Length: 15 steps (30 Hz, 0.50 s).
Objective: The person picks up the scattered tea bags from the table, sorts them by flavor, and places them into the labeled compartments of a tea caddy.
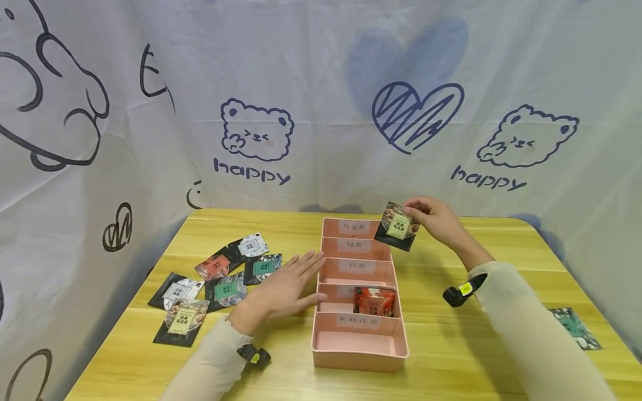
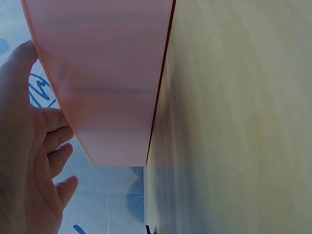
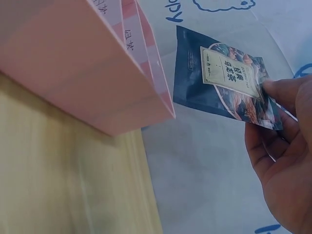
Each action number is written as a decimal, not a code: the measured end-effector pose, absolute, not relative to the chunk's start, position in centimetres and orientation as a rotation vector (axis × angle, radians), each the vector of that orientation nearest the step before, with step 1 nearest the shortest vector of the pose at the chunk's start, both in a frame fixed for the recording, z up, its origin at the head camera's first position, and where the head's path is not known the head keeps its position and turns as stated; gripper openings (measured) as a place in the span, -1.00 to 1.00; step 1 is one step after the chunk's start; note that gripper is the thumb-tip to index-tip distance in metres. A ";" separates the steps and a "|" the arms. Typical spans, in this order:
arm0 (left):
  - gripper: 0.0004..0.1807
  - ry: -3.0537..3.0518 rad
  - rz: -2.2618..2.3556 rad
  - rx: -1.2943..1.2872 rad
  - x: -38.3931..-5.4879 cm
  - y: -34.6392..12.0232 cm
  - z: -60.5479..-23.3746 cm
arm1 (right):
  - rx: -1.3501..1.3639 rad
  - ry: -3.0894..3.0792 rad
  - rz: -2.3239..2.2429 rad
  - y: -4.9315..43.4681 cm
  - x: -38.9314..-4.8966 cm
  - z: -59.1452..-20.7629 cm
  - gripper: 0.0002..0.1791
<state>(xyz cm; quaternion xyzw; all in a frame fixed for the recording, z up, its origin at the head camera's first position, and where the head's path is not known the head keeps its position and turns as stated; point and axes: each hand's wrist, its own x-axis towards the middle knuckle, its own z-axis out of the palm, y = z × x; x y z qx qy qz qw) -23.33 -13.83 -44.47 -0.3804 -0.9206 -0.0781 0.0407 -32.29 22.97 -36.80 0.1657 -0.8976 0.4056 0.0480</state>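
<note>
A pink divided box with labelled compartments stands mid-table. My right hand pinches a black tea sachet with a pale yellow label by its top edge, raised beside the far right end of the box. In the right wrist view the sachet hangs just past the box's far corner, thumb on its printed face. My left hand touches the box's left rim with its fingertips, fingers extended. A red sachet lies in the second compartment from the front.
Several sachets in black wrappers, with white, red, green and yellow labels, lie loosely at the left, among them a yellow-labelled sachet. Another green sachet lies at the right edge. A printed white cloth hangs behind the wooden table.
</note>
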 end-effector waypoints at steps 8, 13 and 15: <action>-0.07 -2.819 -0.231 -1.158 -23.5 -13.8 -44.3 | 0.512 -2.716 1.293 21.2 -33.9 -36.3 -0.64; -0.07 -2.826 -0.222 -1.162 -23.4 -13.9 -44.2 | 0.492 -2.697 1.358 20.2 -34.6 -36.6 -0.66; -0.07 -2.825 -0.228 -1.166 -23.4 -13.9 -44.2 | 0.477 -2.694 1.370 20.0 -34.8 -36.7 -0.66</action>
